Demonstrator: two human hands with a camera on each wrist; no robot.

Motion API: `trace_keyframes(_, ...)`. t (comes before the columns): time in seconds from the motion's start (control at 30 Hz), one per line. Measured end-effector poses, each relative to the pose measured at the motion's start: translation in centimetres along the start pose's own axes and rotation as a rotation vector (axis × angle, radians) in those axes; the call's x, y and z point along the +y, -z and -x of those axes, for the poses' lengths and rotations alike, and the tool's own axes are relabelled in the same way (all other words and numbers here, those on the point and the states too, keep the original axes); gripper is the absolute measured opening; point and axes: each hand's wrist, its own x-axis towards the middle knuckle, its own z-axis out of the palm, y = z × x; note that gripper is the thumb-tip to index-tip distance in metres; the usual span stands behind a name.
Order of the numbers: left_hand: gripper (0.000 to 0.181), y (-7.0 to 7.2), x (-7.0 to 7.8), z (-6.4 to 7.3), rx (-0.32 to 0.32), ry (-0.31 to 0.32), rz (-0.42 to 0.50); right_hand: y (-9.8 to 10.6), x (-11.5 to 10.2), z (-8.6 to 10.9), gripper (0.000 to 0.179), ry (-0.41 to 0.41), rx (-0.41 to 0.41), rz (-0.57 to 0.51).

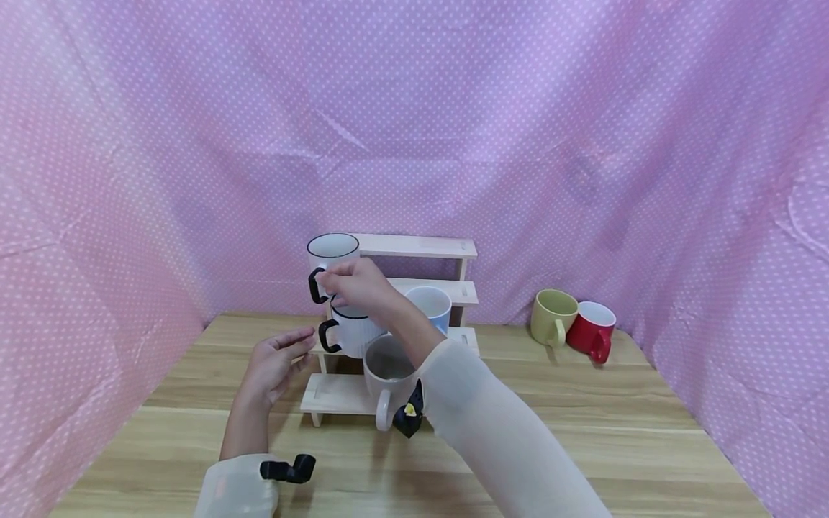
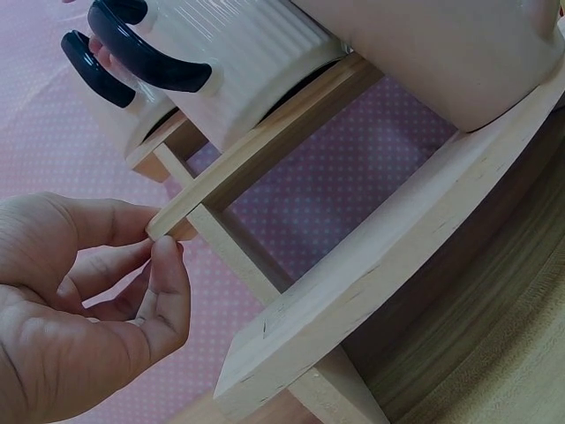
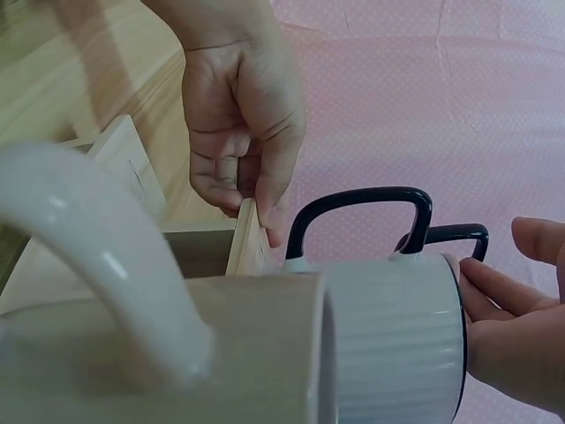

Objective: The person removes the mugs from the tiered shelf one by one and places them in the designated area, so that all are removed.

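A white mug with a black rim and black handle (image 1: 315,285) stands near the left end of a wooden tiered rack (image 1: 414,246). My right hand (image 1: 363,286) is at this handle; in the right wrist view its fingers (image 3: 499,291) reach the handle while the thumb stands apart. One tier lower sits a ribbed white mug (image 2: 238,62), also black-handled, partly behind my right hand in the head view. My left hand (image 2: 97,291) pinches the left end of that lower shelf (image 2: 190,199) between thumb and fingers. A grey mug (image 1: 385,367) sits on the bottom tier.
A blue and white mug (image 1: 430,302) stands on the rack behind my right forearm. On the right of the wooden table (image 1: 518,424) are a yellow-green mug (image 1: 550,316) and a red mug (image 1: 586,332). Pink dotted cloth (image 1: 414,129) hangs behind and at both sides.
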Motion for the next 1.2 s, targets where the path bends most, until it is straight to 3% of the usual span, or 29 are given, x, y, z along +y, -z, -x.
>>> trace_keyframes(0.17,0.036,-0.1,0.0,0.3,-0.002,-0.001,-0.006,-0.4,0.0,-0.2,0.025,-0.020,-0.008,0.042)
trace_keyframes(0.4,0.031,-0.1,0.0,0.3,-0.006,-0.003,-0.006,-0.6,0.2,-0.9,0.019,-0.043,-0.049,0.016)
trace_keyframes(0.63,0.040,-0.1,0.0,0.3,-0.018,-0.013,-0.007,-0.6,0.1,-1.1,0.016,-0.068,-0.111,0.000)
trace_keyframes(0.83,0.045,-0.1,0.0,0.3,-0.015,-0.006,-0.014,-0.8,0.3,-1.2,0.022,-0.068,-0.081,-0.012)
trace_keyframes(1.2,0.046,-0.1,0.2,0.2,-0.004,-0.001,-0.023,-0.9,0.3,-1.7,0.032,-0.085,-0.010,-0.147)
